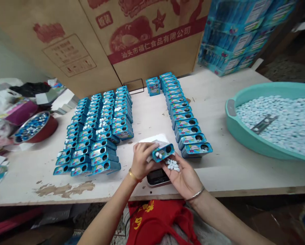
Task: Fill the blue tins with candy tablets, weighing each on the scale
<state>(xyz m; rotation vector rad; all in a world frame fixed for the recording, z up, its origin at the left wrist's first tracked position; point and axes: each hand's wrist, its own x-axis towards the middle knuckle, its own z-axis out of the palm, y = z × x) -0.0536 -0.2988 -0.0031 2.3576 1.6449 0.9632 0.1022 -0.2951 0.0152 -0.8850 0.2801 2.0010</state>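
My left hand (139,161) is closed around a blue candy tin (165,152), which is tilted over my other palm. Its top has a round dark opening, and a few white candies lie on the lid beside it. Cupped below, my right hand (187,181) holds a small heap of white oval candies (173,165). Behind and beneath both hands sits a kitchen scale (156,178), partly hidden. Just beyond my right hand, a row of blue tins (184,116) with open holes runs toward the back.
Several rows of tins (105,153) stand to the left, many topped with white candies. A turquoise basin (249,137) at right holds white candies and a metal strip (265,123). Further out are a cardboard box (152,58), wrapped tin packs (226,37) and a red bowl (49,127).
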